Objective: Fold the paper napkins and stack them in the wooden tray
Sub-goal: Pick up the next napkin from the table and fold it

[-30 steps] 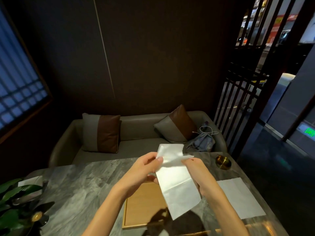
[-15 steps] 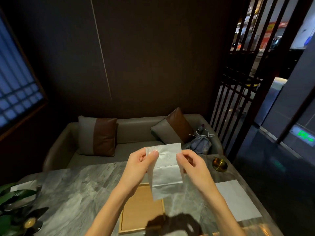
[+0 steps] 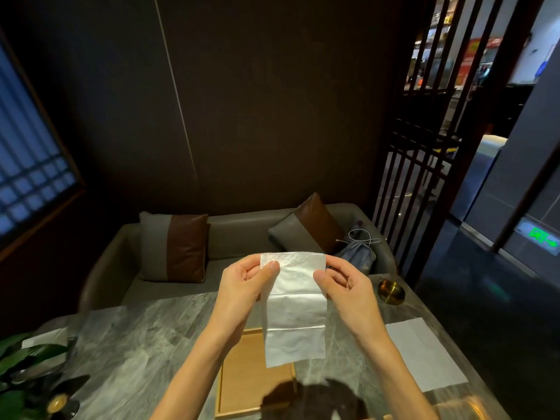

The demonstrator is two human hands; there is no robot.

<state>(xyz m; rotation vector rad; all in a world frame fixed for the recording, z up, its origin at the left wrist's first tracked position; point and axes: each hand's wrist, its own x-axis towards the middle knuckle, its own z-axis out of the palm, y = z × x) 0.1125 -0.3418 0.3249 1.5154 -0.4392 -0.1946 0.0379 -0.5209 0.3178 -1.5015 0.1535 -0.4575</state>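
- Napkin (image 3: pixel 295 316): hangs above the tray (image 3: pixel 245 386), its top corners pinched by the left hand (image 3: pixel 242 287) and right hand (image 3: pixel 348 291).
- Step: folding, apparently unfinished.
- Next: probably halve it edge to edge, then lay it in the tray.

White creased napkin (image 3: pixel 295 310) hangs upright above the wooden tray (image 3: pixel 242 377); another napkin (image 3: pixel 424 354) lies flat.

Grey marble table (image 3: pixel 136 344), veined. Behind it a grey sofa (image 3: pixel 239 234) against a dark panelled wall. Two grey-and-brown cushions: left cushion (image 3: pixel 174 247) upright, right cushion (image 3: pixel 309 228) tilted. Blue-grey bag (image 3: pixel 357 256) just beside the right cushion, white cable (image 3: pixel 362 237) looped on top. Brass bowl (image 3: pixel 391 292) at the table's far right corner. Leafy plant (image 3: pixel 27 356) near left. Slatted wooden screen (image 3: pixel 415 177) right; green exit sign (image 3: pixel 542 237) low beyond it.
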